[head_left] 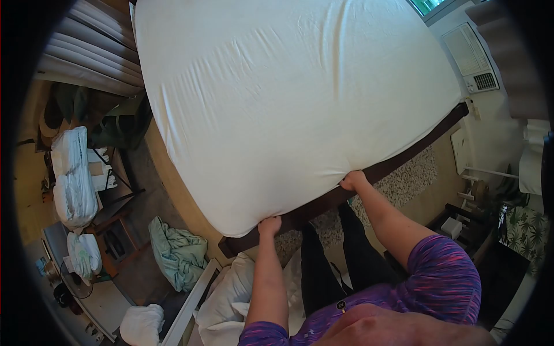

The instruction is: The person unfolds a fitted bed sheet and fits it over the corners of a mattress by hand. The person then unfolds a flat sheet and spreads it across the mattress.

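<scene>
Pinching, in the left hand's (270, 225) closed grip, the hem of a broad cream-white fabric sheet (277, 115) by the near left corner of the dark brown wooden bed frame (309, 215); farther right along the near edge, clutching it likewise in the right hand (353, 180). Spread toward the far edge, creased. Apparently tugging or tucking; next calls for firm, even tension to flatten wrinkles.

It's a home, and a bedroom at that! Front and centre, a wide bed (277, 121) in a pale sheet (231, 81), dark frame (314, 208) around it. Curtain (95, 52) hanging left, air conditioner (470, 57) on the right, speckled rug (412, 179) alongside, and a green quilt (176, 254) heaped on the floor (144, 179).
</scene>
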`<state>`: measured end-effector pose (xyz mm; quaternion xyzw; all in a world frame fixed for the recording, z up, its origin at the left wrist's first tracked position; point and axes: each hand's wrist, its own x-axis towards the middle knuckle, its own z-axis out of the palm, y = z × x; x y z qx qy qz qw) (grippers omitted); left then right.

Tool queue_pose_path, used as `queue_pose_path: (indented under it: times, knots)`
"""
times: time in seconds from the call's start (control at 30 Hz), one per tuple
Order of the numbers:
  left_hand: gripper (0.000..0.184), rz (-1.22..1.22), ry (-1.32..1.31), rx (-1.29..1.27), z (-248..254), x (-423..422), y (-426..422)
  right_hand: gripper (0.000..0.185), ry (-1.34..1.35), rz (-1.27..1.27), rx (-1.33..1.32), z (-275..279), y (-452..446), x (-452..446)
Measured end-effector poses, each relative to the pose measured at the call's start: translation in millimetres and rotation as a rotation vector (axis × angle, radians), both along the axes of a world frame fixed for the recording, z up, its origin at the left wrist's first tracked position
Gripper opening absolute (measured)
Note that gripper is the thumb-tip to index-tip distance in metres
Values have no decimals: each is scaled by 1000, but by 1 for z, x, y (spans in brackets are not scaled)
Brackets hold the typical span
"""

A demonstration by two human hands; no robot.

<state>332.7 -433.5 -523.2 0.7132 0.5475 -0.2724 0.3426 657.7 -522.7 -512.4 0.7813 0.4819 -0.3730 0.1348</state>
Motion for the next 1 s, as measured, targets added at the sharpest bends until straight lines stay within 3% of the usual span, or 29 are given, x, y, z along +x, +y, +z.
queue_pose_path:
  times: [0.07, 0.1, 0.13, 0.17, 0.23, 0.27, 0.33, 0.37, 0.43, 0.47, 0.53, 0.57, 0.63, 0.73, 0.77, 0.8, 0.87, 0.97, 1.0]
  knots:
    - [47, -67, 31, -150, 5, -1, 6, 51, -43, -24, -18, 8, -12, -1]
    - [47, -69, 25, -138, 7, 1, 4, 48, -115, 24, 154, 12, -22, -3]
    - [44, -83, 13, 48, 9, -2, -8, 45, -183, 72, 319, 12, -30, -2]
    - [41, -100, 2, 230, 12, 0, -18, 45, -186, 69, 319, 25, -30, 3]
    - [38, -136, 105, 298, 21, 11, -34, 40, 57, 16, 130, 57, -36, 21]
    - [36, -162, 209, 373, 32, 22, -39, 40, 52, 12, 127, 65, -39, 33]
    - [35, -180, 30, 158, 71, 69, -39, 36, -235, -255, 173, 72, -51, 69]
    - [35, -197, -221, 207, 74, 93, -48, 36, -233, -258, 167, 60, -62, 88]
    - [37, -269, -631, 263, 83, 146, -67, 38, -450, -34, 415, 21, -84, 121]
    - [38, -328, -707, 307, 78, 170, -77, 41, -369, 7, 259, 28, -77, 131]
    - [39, -406, -700, 393, 62, 212, -87, 47, -249, 50, 64, 40, -64, 141]
    - [40, -386, -649, 310, 59, 229, -89, 49, -213, 55, 28, 40, -68, 145]
    - [42, -409, -413, 302, 51, 254, -98, 48, -156, -9, 66, 26, -67, 153]
    - [48, -347, -259, 290, 30, 274, -108, 48, -179, -5, 80, 5, -63, 160]
    - [48, -362, -260, 280, 29, 283, -101, 48, -156, -69, 197, -1, -63, 159]
    - [52, -243, -189, 139, 26, 294, -92, 49, -135, -131, 315, -7, -61, 159]
    - [65, -133, 24, -191, 27, 317, -69, 48, -51, -66, 260, -5, -52, 171]
    - [69, -244, -3, -220, 15, 316, -63, 46, 40, -37, 169, -7, -64, 174]
    - [63, -230, -16, -282, 14, 314, -62, 44, -59, -27, 268, -3, -70, 166]
